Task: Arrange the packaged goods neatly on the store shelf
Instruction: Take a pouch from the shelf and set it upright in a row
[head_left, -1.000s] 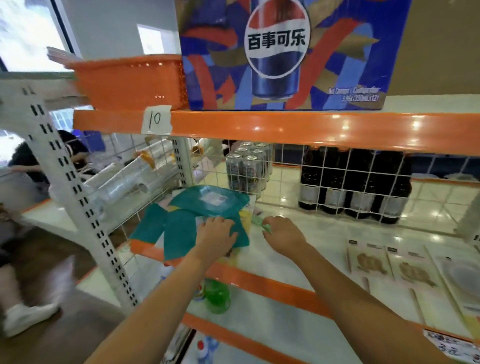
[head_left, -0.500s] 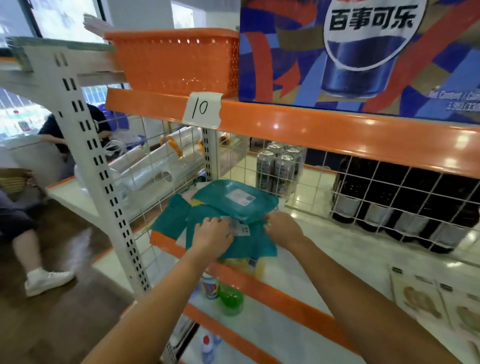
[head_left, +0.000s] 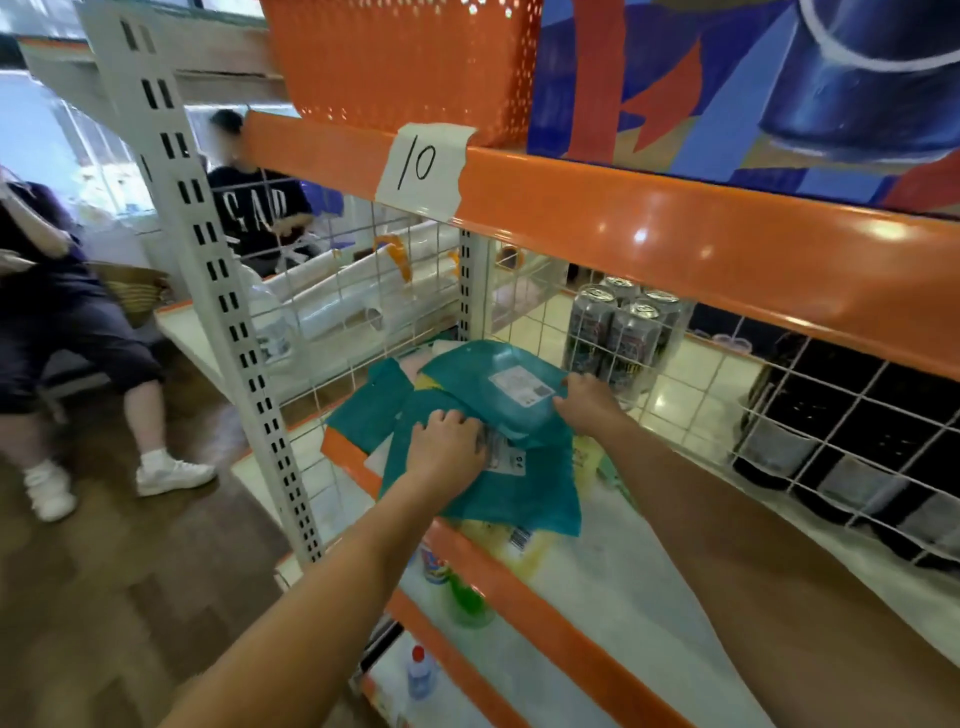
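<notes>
Teal packages (head_left: 483, 441): I see a stack at frame centre, on the left end of the white shelf (head_left: 675, 597), overhanging its orange front edge.
Left hand (head_left: 447, 449): I read it palm-down on the lower package, fingers curled at a white label; grip holding the teal packages.
Right hand (head_left: 584, 397): fingers pinch the right edge of the top package; grip holding it.
Cans (head_left: 623, 332): behind the wire grid, right of the stack.
Tag "10" (head_left: 423, 169): on the orange rail above.
</notes>
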